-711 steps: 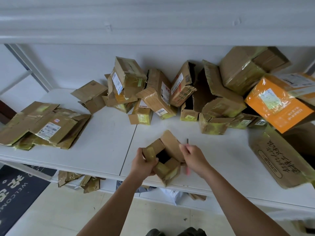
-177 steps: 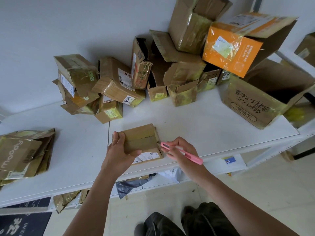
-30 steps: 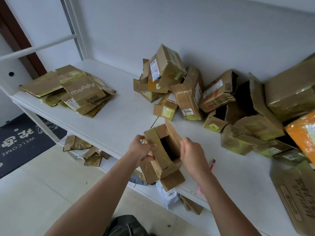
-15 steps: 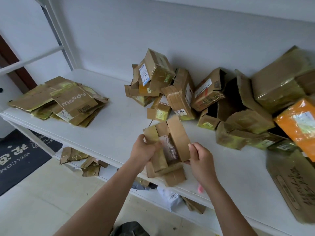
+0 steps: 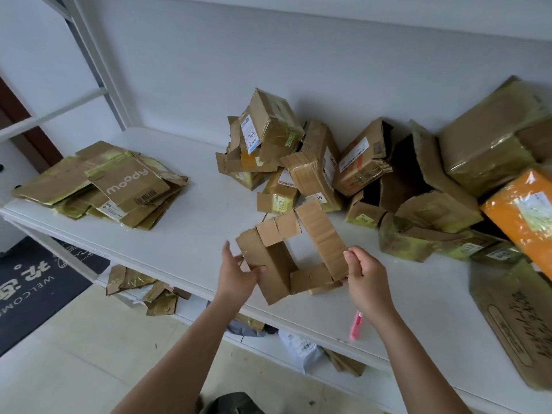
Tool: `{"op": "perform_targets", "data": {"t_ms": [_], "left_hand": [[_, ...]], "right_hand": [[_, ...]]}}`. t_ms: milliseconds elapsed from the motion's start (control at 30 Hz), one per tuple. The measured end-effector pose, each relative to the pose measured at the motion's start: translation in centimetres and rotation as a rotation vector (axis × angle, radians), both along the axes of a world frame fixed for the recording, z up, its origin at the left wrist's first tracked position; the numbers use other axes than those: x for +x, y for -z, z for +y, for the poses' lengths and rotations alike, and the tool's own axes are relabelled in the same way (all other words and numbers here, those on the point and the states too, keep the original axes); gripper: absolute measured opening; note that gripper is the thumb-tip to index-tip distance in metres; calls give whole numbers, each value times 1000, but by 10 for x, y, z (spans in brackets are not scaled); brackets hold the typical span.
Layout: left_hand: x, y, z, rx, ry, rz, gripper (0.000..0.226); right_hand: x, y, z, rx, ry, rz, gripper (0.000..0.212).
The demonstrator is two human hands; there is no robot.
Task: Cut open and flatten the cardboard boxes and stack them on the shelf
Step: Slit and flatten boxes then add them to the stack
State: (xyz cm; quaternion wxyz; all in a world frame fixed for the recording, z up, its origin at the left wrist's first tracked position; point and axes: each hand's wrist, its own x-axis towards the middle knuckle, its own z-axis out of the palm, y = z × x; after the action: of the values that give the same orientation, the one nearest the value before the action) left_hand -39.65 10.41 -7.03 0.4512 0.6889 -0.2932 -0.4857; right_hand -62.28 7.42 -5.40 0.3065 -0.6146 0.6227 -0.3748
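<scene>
I hold a small cut-open cardboard box [image 5: 298,249] above the white shelf [image 5: 191,234]; it is spread into an open ring with its flaps out, and the shelf shows through its middle. My left hand [image 5: 236,273] grips its left wall, thumb on the inner face. My right hand [image 5: 363,276] pinches the right wall near its lower end. A stack of flattened boxes [image 5: 101,183] lies at the shelf's left end. A heap of unflattened boxes [image 5: 298,162] sits against the back wall. A pink cutter [image 5: 356,324] lies on the shelf under my right wrist.
An orange box [image 5: 522,216] and a large brown box with printed writing [image 5: 519,318] stand at the right. Cardboard scraps and grey mailer bags lie on the lower shelf [image 5: 140,288]. A dark welcome mat [image 5: 33,282] covers the floor at the left.
Both hands have pulled the box walls apart, so the narrow tube has become a wide open ring. The camera has tilted slightly, and the cutter stays on the shelf.
</scene>
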Motion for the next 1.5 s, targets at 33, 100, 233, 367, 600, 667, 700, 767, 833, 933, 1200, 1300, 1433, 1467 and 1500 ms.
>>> {"op": "perform_targets", "data": {"t_ms": [33, 100, 233, 367, 600, 667, 700, 767, 833, 933, 1200, 1300, 1433, 1467, 1500], "left_hand": [[2, 0, 0, -43, 40, -210, 102], [6, 0, -1, -174, 214, -695, 105], [8, -14, -14, -272, 424, -1064, 72], [1, -31, -20, -228, 313, -1118, 37], [-7, -29, -15, -173, 220, -1148, 21], [-9, -27, -12, -142, 188, -1151, 21], [-11, -27, -11, -137, 170, -1151, 21], [-16, -27, -7, -148, 150, -1154, 24], [-22, -29, -3, -171, 168, -1162, 24], [-32, -33, 2, -229, 219, -1200, 21], [-44, -46, 7, -340, 178, -1120, 20], [-37, -44, 5, -313, 100, -986, 23], [-36, -47, 3, -340, 33, -864, 24], [-36, -48, 2, -342, 25, -842, 24], [-36, -48, 1, -343, 16, -817, 25]], "right_hand": [[0, 0, 0, 8, -18, 4, 19], [1, -4, -2, 16, -58, 3, 18], [3, -16, -8, -55, -114, 33, 18], [5, -23, -10, -7, -166, 15, 17], [18, -11, 17, -269, 165, -171, 24], [25, -2, 30, -243, 218, -226, 24], [28, 3, 36, -213, 228, -225, 26], [32, 13, 43, -130, 220, -217, 32], [34, 16, 42, -12, 222, -218, 40], [36, 15, 33, 132, 364, -153, 66], [30, 23, 24, 37, 449, -149, 75], [26, 13, 24, -21, 350, -156, 72], [23, -8, 25, -94, 236, -134, 73], [22, -12, 25, -100, 213, -130, 74], [22, -15, 25, -99, 190, -124, 74]]}}
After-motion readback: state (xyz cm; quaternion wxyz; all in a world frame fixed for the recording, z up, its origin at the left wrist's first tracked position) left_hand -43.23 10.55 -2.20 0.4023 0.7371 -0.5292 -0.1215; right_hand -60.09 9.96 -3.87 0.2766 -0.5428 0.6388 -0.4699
